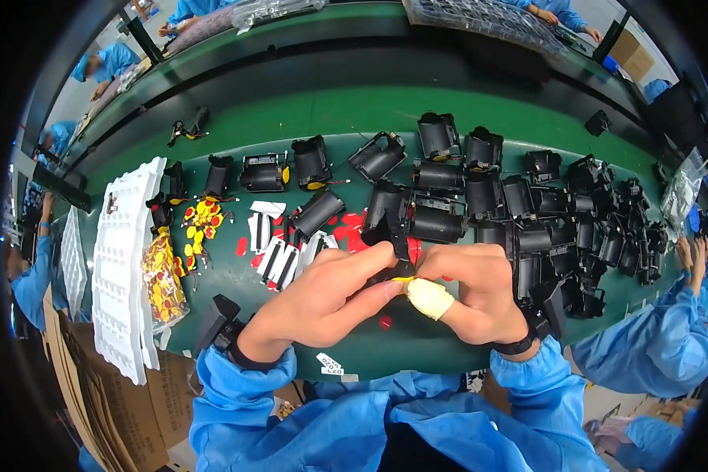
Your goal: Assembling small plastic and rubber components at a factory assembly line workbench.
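Note:
Both hands meet near the front middle of the green table [252, 346]. My left hand [326, 299] pinches a black plastic housing [399, 244] between thumb and fingers. A thin yellow piece [402, 279] shows at its lower edge. From the other side my right hand [476, 291] closes on the same housing, its thumb wrapped in a pale yellow covering [430, 299]. The fingers hide most of the part. Just beyond lie red round pieces [357, 236] and white strips with black bars [279, 262].
Many black housings [440, 224] crowd the table's middle and right. At left are yellow-and-red discs with wires [203, 219], a clear bag [165, 275] full of them and white foam trays [122, 267]. A raised dark rail [330, 63] runs behind. Other people work around the table.

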{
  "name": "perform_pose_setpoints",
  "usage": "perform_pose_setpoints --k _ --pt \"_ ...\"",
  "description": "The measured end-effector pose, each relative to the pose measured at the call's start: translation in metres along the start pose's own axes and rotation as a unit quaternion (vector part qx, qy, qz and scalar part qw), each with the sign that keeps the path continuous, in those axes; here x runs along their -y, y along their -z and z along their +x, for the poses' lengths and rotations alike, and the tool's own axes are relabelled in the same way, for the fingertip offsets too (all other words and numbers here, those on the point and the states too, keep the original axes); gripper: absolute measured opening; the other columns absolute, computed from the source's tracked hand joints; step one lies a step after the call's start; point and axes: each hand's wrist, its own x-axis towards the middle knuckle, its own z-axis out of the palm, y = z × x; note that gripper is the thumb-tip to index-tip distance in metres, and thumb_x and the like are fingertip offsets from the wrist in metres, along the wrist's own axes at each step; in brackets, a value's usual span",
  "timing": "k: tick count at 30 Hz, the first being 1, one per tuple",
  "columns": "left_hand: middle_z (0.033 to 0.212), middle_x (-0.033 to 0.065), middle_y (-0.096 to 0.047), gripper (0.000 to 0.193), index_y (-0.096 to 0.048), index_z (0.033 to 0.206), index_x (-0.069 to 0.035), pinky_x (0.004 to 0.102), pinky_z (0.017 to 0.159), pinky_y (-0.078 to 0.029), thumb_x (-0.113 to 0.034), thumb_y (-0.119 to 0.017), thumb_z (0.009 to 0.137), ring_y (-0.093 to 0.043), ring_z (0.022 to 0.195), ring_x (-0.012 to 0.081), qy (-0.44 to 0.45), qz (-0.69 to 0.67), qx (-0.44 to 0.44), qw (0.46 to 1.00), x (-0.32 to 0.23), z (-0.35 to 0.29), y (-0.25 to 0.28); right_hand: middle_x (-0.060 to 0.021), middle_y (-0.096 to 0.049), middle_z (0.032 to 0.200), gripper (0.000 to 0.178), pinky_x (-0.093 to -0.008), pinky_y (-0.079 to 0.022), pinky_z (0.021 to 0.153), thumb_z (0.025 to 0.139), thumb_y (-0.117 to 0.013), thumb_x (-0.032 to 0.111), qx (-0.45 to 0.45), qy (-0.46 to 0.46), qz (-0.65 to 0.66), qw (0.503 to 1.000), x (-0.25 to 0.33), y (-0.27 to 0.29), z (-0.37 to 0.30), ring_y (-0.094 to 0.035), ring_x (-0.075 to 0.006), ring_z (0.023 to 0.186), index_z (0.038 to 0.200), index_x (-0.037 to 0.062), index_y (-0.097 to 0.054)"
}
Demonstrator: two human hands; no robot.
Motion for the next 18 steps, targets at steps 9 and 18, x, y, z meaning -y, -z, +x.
perform_pose_setpoints --k 9,18 --pt "0.064 0.0061 -0.055 0.014 -0.059 0.101 0.002 0.0294 0.048 -0.036 -0.009 -0.062 0.093 -0.051 0.051 0.0139 0.017 -0.086 -0.051 0.995 -0.010 0.000 -0.005 -0.0218 -0.058 0.131 0.068 -0.0388 -0.054 0.093 0.080 -0.075 0.009 0.016 -0.048 0.016 0.999 -0.007 0.001 0.002 -0.064 -0.0255 0.111 0.139 -0.0093 -0.046" --pt "0.072 0.0001 -0.059 0.016 -0.061 0.101 0.001 0.0220 0.050 -0.038 -0.014 -0.063 0.095 -0.049 0.056 0.0048 0.102 -0.236 -0.180 0.949 -0.006 0.001 -0.022 -0.0209 -0.066 0.119 0.055 -0.0313 -0.058 0.081 0.082 -0.071 0.009 -0.091 -0.020 -0.025 0.995 -0.009 -0.016 -0.002 -0.069 -0.0226 0.101 0.132 -0.0080 -0.055"
